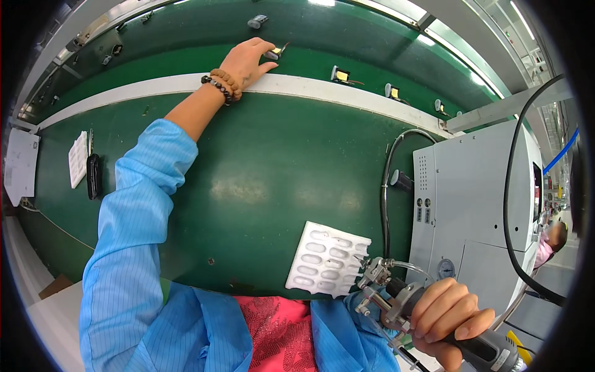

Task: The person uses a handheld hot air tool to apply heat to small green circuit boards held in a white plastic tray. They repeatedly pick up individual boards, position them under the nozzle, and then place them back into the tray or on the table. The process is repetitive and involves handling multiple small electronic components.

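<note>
My left hand (pixel 246 60) reaches across a white rail to a small grey part with a yellow block and wires (pixel 274 53). Its fingertips curl over the part's left side, with the thumb just below. At the lower right my right hand (pixel 451 319) is wrapped round the dark handle of a power screwdriver (pixel 406 297), which has a metal head and clear tubing. The tool's metal tip points left, at the right edge of a white tray (pixel 325 263) with oval recesses.
More small yellow-blocked parts (pixel 340 75) lie along the green conveyor (pixel 297 59) behind the white rail (pixel 310 87). A grey machine (pixel 471 186) stands right, a black hose (pixel 385 198) beside it. A second white tray (pixel 79 160) and a black case (pixel 93 176) lie left.
</note>
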A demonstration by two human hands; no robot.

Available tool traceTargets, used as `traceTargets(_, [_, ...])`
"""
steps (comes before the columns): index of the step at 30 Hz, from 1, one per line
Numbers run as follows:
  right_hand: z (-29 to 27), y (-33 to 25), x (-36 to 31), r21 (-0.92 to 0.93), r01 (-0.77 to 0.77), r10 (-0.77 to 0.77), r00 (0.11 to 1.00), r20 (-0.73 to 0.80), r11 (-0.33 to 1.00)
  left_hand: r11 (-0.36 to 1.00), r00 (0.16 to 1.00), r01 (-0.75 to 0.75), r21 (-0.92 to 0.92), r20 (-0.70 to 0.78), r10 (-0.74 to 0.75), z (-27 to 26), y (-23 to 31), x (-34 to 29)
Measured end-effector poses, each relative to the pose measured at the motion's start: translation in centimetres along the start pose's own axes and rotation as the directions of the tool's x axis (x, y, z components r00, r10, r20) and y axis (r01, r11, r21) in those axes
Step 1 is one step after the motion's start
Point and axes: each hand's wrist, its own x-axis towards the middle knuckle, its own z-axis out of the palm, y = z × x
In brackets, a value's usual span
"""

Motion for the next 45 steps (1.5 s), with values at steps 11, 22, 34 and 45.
traceTargets(11, [-1.4,0.6,-0.8,0.005,0.012,-0.011,0.999,-0.036,1.000,0.830,0.970,0.239,-0.504,0.081,-0.230,-2.3,8.0,-2.5])
traceTargets(22, [-1.7,0.0,-1.6,0.019,0.039,-0.039,0.999,-0.037,0.999,0.637,0.920,0.014,-0.770,0.260,0.294,-5.2,24.0,-15.2])
traceTargets(34, [-0.8,0.1,-1.7,0.021,0.017,-0.015,0.997,-0.079,1.000,0.718,0.935,-0.139,-0.682,0.149,0.322,-3.6,24.6,-17.8])
traceTargets(45, [-1.2,0.0,-1.9,-0.042,0.023,-0.024,0.999,-0.024,0.999,0.757,0.962,-0.197,-0.623,0.028,0.273,-3.7,25.5,-17.5])
